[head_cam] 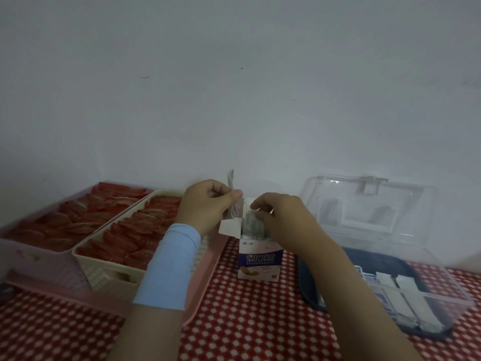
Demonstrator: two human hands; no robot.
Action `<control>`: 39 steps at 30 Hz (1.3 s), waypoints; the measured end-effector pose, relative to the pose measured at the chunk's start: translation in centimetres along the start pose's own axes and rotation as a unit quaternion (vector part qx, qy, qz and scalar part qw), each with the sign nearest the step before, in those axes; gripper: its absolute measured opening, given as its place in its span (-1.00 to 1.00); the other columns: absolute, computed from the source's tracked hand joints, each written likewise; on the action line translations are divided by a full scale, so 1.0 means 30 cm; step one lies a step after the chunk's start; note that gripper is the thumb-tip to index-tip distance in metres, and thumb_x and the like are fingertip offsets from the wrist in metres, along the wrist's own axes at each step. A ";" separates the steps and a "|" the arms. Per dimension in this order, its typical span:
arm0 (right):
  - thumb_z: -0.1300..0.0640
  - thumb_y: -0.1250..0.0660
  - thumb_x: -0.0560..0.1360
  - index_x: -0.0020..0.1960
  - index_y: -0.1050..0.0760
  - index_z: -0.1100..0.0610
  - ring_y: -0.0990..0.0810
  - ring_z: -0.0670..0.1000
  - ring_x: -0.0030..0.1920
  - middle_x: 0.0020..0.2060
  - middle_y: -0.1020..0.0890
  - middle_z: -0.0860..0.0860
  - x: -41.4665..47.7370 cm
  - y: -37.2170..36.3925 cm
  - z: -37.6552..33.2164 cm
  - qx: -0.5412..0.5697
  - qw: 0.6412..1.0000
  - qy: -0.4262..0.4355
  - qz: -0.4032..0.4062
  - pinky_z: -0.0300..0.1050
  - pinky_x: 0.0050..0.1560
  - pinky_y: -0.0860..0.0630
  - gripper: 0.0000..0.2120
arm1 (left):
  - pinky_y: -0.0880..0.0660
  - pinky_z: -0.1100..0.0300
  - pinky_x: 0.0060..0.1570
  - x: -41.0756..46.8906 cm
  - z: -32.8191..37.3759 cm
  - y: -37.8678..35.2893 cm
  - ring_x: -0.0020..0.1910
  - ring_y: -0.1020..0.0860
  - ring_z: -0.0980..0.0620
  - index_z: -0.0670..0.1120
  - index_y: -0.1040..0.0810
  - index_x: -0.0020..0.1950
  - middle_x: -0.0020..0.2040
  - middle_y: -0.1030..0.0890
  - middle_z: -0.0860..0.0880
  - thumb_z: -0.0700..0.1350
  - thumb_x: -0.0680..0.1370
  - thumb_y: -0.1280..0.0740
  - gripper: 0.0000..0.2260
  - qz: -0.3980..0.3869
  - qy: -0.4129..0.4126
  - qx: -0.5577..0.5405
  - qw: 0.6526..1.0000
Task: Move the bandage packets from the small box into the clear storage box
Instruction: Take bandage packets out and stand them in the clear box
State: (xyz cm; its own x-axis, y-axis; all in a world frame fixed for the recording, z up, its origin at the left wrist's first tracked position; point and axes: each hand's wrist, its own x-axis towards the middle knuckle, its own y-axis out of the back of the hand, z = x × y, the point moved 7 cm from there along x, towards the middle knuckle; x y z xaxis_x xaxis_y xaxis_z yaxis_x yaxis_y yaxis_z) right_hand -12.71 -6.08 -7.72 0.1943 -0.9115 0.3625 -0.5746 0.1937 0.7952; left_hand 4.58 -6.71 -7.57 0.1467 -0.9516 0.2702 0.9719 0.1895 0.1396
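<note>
A small white-and-purple bandage box (260,261) stands upright on the red checked cloth, its top flaps open and several grey packets (252,222) showing inside. My left hand (205,204) pinches a few bandage packets (231,179) held upright just left of the box mouth. My right hand (283,220) is over the box opening, fingertips gripping the packets inside. The clear storage box (426,298) sits to the right, lid (369,201) raised against the wall, with white and blue packets (398,300) lying in it.
Two baskets of red wrapped items stand at the left: a cream one (109,272) and a pink one (31,256), on a pink tray (208,277). A white wall (234,87) closes the back. Red checked cloth (247,321) covers the table.
</note>
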 end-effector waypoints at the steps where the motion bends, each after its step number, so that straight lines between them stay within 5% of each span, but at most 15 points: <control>1: 0.09 -0.32 0.62 0.27 -0.59 -0.01 -0.56 -0.16 -0.07 0.07 -0.68 -0.08 -0.001 -0.010 0.003 0.005 1.000 0.000 -0.020 -0.27 0.00 -0.52 -0.76 | -0.65 -0.13 -0.06 0.000 0.000 -0.001 -0.19 -0.69 -0.12 -0.15 -0.59 -0.22 -0.28 -0.69 -0.09 -0.12 0.45 -0.53 -0.83 -0.001 -0.001 0.002 1.000; 7: -0.01 -0.54 0.43 -0.19 -0.73 -0.07 -0.66 -0.11 -0.23 -0.27 -0.72 -0.13 -0.002 -0.001 0.033 0.108 0.992 -0.029 -0.058 -0.14 -0.15 -0.64 -0.96 | -0.66 -0.05 -0.08 -0.004 0.000 -0.015 -0.13 -0.70 -0.16 -0.15 -0.59 -0.20 -0.25 -0.70 -0.08 -0.14 0.45 -0.53 -0.85 -0.016 -0.005 0.014 1.000; 11: 0.09 -0.47 0.51 -0.14 -0.74 0.02 -0.68 -0.05 -0.26 -0.27 -0.73 -0.03 -0.018 -0.003 0.039 0.179 0.978 -0.022 -0.102 -0.21 -0.21 -0.63 -0.91 | -0.66 -0.02 -0.10 -0.002 -0.006 -0.020 -0.15 -0.70 -0.14 -0.15 -0.59 -0.21 -0.25 -0.70 -0.09 -0.14 0.45 -0.53 -0.85 -0.021 -0.004 0.025 0.999; 14: 0.10 -0.42 0.55 -0.16 -0.69 0.02 -0.65 -0.09 -0.31 -0.29 -0.70 -0.05 -0.008 0.007 0.059 0.152 0.986 -0.036 -0.062 -0.19 -0.23 -0.61 -0.87 | -0.62 0.18 -0.28 -0.013 0.000 -0.027 -0.27 -0.70 -0.02 -0.19 -0.57 -0.19 -0.31 -0.69 -0.08 -0.19 0.48 -0.50 -0.86 -0.029 0.005 0.006 1.000; 17: 0.07 -0.39 0.57 -0.17 -0.61 -0.03 -0.65 -0.05 -0.30 -0.28 -0.67 -0.06 0.001 0.007 0.068 0.147 0.987 -0.051 -0.037 -0.14 -0.22 -0.63 -0.86 | -0.61 0.17 -0.28 -0.016 -0.002 -0.029 -0.30 -0.70 0.00 -0.21 -0.57 -0.18 -0.34 -0.68 -0.06 -0.20 0.48 -0.50 -0.86 -0.030 0.007 0.003 1.000; 24: -0.03 -0.45 0.51 -0.04 -0.73 -0.01 -0.67 -0.04 -0.14 -0.21 -0.72 -0.08 -0.023 -0.028 0.059 0.062 0.987 -0.039 -0.145 -0.14 -0.14 -0.63 -0.87 | -0.64 0.12 -0.22 -0.018 -0.001 -0.033 -0.25 -0.71 -0.03 -0.22 -0.58 -0.15 -0.35 -0.69 -0.02 -0.18 0.49 -0.49 -0.85 -0.042 0.006 0.017 0.999; 27: -0.01 -0.44 0.52 -0.07 -0.74 0.00 -0.67 -0.03 -0.17 -0.23 -0.70 -0.05 -0.016 -0.017 0.062 0.022 0.992 -0.040 -0.114 -0.07 -0.11 -0.66 -0.88 | -0.66 -0.01 -0.07 -0.017 -0.005 -0.036 -0.16 -0.72 -0.10 -0.18 -0.58 -0.16 -0.28 -0.71 -0.06 -0.17 0.50 -0.48 -0.87 -0.048 0.006 0.031 0.998; 33: 0.08 -0.44 0.53 -0.07 -0.72 -0.01 -0.66 -0.09 -0.20 -0.23 -0.71 -0.10 -0.011 0.021 0.055 0.069 0.996 -0.038 -0.037 -0.10 -0.11 -0.65 -0.92 | -0.66 0.00 -0.08 -0.029 0.004 -0.047 -0.15 -0.69 -0.11 -0.20 -0.57 -0.15 -0.27 -0.72 -0.08 -0.16 0.51 -0.47 -0.86 -0.061 -0.001 0.026 0.998; 39: 0.15 -0.45 0.52 -0.12 -0.69 0.05 -0.44 -0.23 -0.50 -0.51 -0.56 -0.15 -0.023 0.147 0.047 0.307 0.943 -0.047 0.117 -0.41 -0.42 -0.40 -0.93 | -0.65 0.11 -0.14 -0.034 -0.013 -0.066 -0.21 -0.69 -0.06 -0.22 -0.57 -0.13 -0.19 -0.69 -0.17 -0.18 0.51 -0.47 -0.87 -0.096 0.044 -0.087 0.991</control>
State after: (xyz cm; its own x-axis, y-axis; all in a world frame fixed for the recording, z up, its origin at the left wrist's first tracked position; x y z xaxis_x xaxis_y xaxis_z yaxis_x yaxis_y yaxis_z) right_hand -16.51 -5.12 -5.13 -0.0493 -0.9040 0.4246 -0.9507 0.1728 0.2575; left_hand 2.57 -6.20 -8.49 -0.0354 -0.9848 0.1701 0.9994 -0.0338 0.0125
